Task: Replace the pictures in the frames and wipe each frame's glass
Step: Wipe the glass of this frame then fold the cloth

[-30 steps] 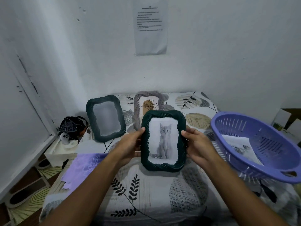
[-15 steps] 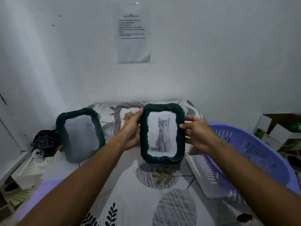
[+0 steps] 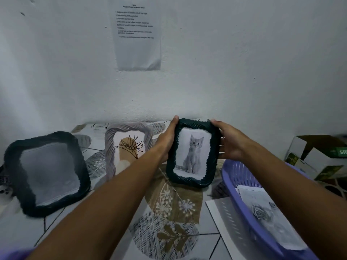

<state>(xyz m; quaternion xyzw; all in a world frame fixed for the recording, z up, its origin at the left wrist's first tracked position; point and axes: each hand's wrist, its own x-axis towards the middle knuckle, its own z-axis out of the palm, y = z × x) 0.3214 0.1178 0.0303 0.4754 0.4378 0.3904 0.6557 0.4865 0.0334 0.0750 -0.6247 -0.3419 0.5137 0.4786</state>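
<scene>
Both hands, left (image 3: 167,139) and right (image 3: 228,142), grip kitten frame (image 3: 193,152) near wall (image 3: 244,72) (upright); purple basket (image 3: 242,177) holds printed pictures (image 3: 266,212).

Two bare forearms enter from the near edge of the head view and narrow toward the wrists at the far side of the scene. No sleeve covers either arm as far back as the frame shows, and no watch, band or bracelet sits at either wrist. The bare left hand (image 3: 167,140) and bare right hand (image 3: 229,142) carry no gloves and no rings on the fingers in view. The nails that can be seen are short and unpainted. The near end of each forearm is slightly blurred, so finer surface detail cannot be made out.
</scene>
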